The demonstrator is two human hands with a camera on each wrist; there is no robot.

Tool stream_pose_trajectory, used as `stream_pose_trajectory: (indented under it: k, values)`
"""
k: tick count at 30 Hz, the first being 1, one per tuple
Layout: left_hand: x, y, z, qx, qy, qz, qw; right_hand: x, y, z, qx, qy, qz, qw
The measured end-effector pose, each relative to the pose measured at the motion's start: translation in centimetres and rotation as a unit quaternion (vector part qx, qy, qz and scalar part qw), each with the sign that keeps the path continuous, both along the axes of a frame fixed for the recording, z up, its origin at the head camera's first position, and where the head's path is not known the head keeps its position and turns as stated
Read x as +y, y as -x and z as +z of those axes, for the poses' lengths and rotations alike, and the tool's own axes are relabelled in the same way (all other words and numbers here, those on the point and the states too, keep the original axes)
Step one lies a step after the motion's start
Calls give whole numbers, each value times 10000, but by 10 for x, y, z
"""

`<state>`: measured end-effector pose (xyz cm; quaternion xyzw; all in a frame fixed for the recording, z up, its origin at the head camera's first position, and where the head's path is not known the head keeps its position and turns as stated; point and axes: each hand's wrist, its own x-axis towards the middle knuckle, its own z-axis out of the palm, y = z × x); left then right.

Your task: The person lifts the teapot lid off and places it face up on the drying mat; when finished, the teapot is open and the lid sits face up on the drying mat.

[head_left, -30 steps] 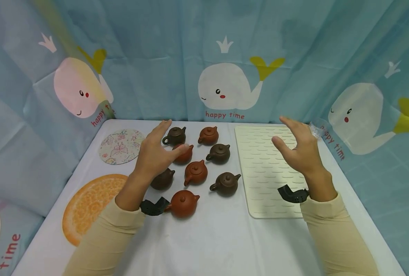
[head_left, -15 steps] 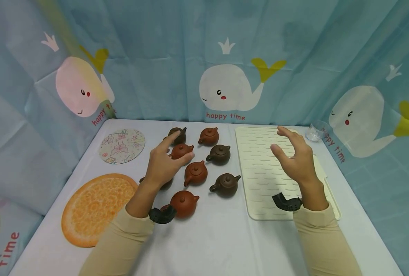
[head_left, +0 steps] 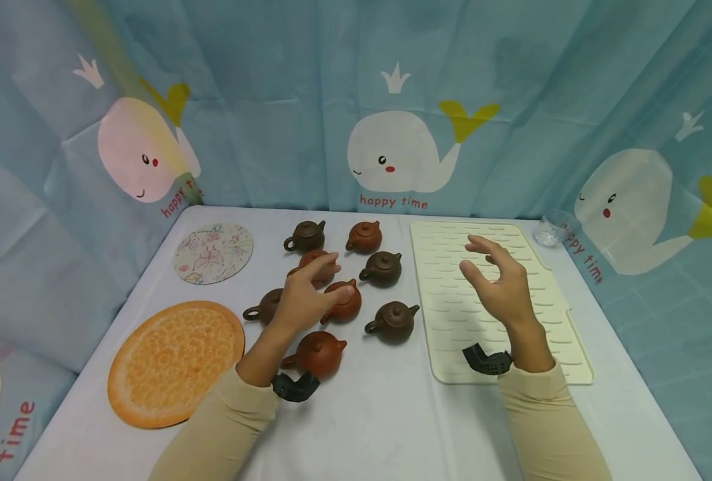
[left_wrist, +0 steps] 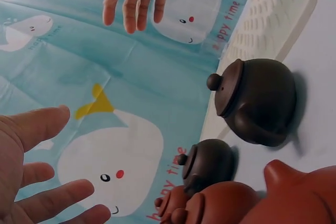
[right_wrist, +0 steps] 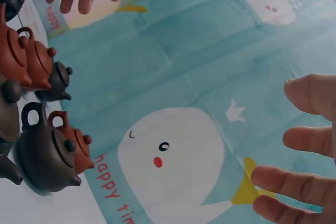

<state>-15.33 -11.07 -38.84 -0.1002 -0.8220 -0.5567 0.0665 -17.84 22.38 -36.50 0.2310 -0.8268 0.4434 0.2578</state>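
Observation:
My left hand (head_left: 306, 300), fingers apart and slightly bent, hovers over a group of small teapots and holds nothing. It partly hides a red-brown teapot (head_left: 346, 309), another red-brown teapot (head_left: 330, 272) behind that, and a dark brown teapot (head_left: 267, 306) to its left. Closest to the front stands a larger red-brown teapot (head_left: 322, 356). On the group's right are two dark teapots, one nearer (head_left: 395, 322) and one farther (head_left: 383, 268). A dark teapot (head_left: 306, 236) and a red-brown teapot (head_left: 365, 237) stand at the back. My right hand (head_left: 503, 287), also relaxed and holding nothing, hovers above a cream ridged mat (head_left: 452, 321).
An orange round mat (head_left: 175, 364) lies at the left, with a patterned round mat (head_left: 213, 254) behind it. A clear cup (head_left: 551, 228) stands at the back right corner. Blue whale-print curtains (head_left: 272, 133) enclose the white table (head_left: 386, 421) at the back and sides.
Both hands have drawn back toward the front. The left has also moved right across the teapots, the right slightly left over the mat. The teapots stay in place.

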Motion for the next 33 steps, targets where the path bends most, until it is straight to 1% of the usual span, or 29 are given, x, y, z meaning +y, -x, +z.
stream_pose_trajectory:
  k: [4,7,10,14,20,26,33]
  values:
    - [4,0,-4,-275,109,-44,9996,-10,-12,10,-166,55,116,9998]
    - [7,1,-7,-578,189,-163,9980,-17,-19,17,-303,98,273,9991]
    - [11,2,-11,-716,368,-302,9963,-18,-18,12,-515,215,516,9971]
    - [16,2,-17,-747,594,-469,9943,-19,-14,2,-699,340,837,9935]
    - [23,3,-22,-1004,627,-659,9908,-23,-11,-8,-736,428,1201,9891]
    - [30,7,-26,-1214,816,-866,9854,-28,-11,-13,-963,362,1308,9861]
    - [36,10,-32,-1472,1092,-974,9782,-35,-11,-21,-1171,264,1337,9837]
